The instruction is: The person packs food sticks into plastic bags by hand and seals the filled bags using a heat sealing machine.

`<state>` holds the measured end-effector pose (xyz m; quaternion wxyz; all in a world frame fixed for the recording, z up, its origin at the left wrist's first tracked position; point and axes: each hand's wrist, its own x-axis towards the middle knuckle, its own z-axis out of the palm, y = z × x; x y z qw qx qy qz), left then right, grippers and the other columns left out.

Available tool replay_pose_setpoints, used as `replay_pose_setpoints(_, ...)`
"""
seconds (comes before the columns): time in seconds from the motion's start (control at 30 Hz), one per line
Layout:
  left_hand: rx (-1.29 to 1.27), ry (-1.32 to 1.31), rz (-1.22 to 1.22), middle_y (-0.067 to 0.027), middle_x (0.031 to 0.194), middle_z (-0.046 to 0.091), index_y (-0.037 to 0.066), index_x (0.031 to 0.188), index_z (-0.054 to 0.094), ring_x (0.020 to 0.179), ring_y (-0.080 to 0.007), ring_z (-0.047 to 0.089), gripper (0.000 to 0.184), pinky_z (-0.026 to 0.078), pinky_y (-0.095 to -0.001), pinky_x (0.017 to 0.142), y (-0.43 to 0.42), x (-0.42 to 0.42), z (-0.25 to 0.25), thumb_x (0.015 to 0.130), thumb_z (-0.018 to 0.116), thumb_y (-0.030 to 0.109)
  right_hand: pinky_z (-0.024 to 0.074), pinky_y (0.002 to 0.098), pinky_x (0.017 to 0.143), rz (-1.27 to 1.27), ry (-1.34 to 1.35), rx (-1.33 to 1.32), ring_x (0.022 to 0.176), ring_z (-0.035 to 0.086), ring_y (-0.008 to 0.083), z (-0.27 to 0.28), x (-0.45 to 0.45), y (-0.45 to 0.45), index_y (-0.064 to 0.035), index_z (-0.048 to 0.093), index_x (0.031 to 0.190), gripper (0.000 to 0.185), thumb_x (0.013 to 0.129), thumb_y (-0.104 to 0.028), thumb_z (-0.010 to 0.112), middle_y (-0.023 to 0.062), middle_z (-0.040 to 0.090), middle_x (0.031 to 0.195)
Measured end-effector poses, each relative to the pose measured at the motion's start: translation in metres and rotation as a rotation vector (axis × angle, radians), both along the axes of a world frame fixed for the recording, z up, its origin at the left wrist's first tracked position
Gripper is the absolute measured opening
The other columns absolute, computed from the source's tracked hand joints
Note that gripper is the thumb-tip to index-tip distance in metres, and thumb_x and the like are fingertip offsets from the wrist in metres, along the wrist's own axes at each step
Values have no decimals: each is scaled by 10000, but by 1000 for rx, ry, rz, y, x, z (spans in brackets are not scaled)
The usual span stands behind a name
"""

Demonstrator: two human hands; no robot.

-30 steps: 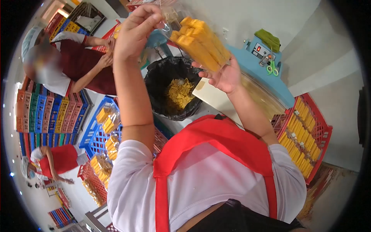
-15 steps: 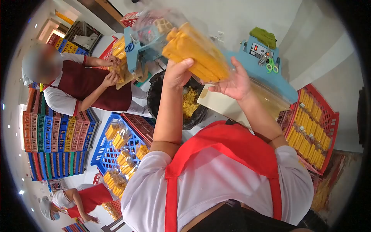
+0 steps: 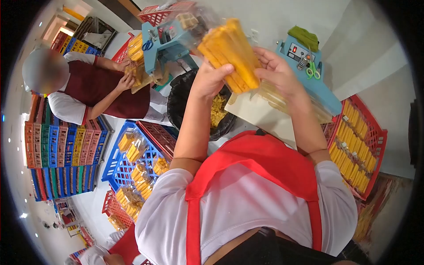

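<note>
A clear plastic bag of long yellow sticks [image 3: 232, 55] is held up, tilted, in front of me. My left hand [image 3: 211, 78] grips its left side, thumb across the front and fingers behind. At its lower right edge, my right hand [image 3: 276, 73] has curled fingers and thumb closed on the bag; part of that grip is hidden. Just beyond my right hand stands a light blue sealing machine [image 3: 316, 90] with a cream work surface [image 3: 251, 108]. Green-handled scissors [image 3: 312, 70] and a green cloth [image 3: 303, 38] lie on the machine.
A black-lined bin [image 3: 181, 99] with yellow scraps stands below my left hand. Bagged sticks fill a red crate [image 3: 383, 145] at right and a blue crate [image 3: 115, 165] at left. A co-worker in a maroon apron [image 3: 126, 99] handles bags by another blue machine [image 3: 165, 44].
The bag has turned more upright and moved slightly right. My right hand has gone from spread fingers to curled ones on the bag's edge. Another co-worker at lower left has shifted.
</note>
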<state>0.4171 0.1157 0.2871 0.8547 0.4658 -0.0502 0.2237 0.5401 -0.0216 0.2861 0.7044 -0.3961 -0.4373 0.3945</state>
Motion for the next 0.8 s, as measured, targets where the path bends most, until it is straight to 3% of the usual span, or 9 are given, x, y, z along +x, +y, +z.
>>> replay_pose_setpoints(0.1,193,90,126,-79,1182,423,47,1237,309,1109,-194,397,634,330,-325,915,-9,2,3,703,644,122,379,249,842,-37,-113,6,975,478,114,3,11,1,5,378,1193,486,745,-12,565,46,490,1101)
replay_pose_setpoints(0.17,132,67,-129,-68,1208,409,54,1273,261,1123,-188,386,680,319,-323,928,-7,3,-6,721,642,163,386,251,838,13,-231,-77,984,476,116,-2,17,-2,6,372,1201,510,737,-21,583,56,476,1131)
replay_pose_setpoints(0.4,-137,149,-321,-71,1228,398,51,1258,289,1132,-203,389,625,319,-351,938,-6,9,-39,792,512,402,346,278,896,-162,-314,-96,1058,439,155,9,20,4,35,362,1206,527,739,-57,590,96,460,1164)
replay_pose_setpoints(0.5,-428,242,-519,-82,1181,450,62,1219,353,1063,-219,461,578,389,-380,878,-23,25,-45,833,333,491,362,291,888,33,-215,41,1024,475,177,14,42,24,44,388,1185,484,786,-182,540,121,483,1142)
replay_pose_setpoints(0.57,-462,224,-528,-83,1153,471,64,1207,366,1025,-224,488,575,413,-391,845,-28,30,-40,832,328,498,383,310,876,393,41,-121,977,514,214,1,53,39,54,428,1139,446,814,-250,460,147,511,1099)
replay_pose_setpoints(0.63,-499,210,-533,-84,1125,492,66,1195,378,987,-229,515,573,437,-403,812,-33,32,-33,832,322,505,400,316,856,399,256,-197,948,531,221,-16,55,42,48,453,1108,421,810,-248,453,150,526,1073)
replay_pose_setpoints(0.67,-639,226,-524,-88,1102,505,65,1176,397,959,-238,529,566,448,-411,791,-35,32,-27,833,319,508,417,321,836,410,454,-273,920,548,229,-20,55,44,42,477,1078,398,805,-247,445,153,541,1047)
replay_pose_setpoints(0.7,-780,239,-511,-92,1080,517,64,1158,415,931,-247,543,560,459,-420,771,-36,32,-25,834,316,510,417,321,836,406,456,-270,920,548,229,-22,55,45,42,477,1078,398,805,-247,445,153,541,1047)
replay_pose_setpoints(0.8,-676,327,-408,-95,1065,527,66,1130,445,923,-255,545,527,455,-427,776,-32,33,-33,842,328,492,425,329,824,401,598,-330,907,554,236,-29,52,46,36,509,1024,354,797,-227,439,148,555,1017)
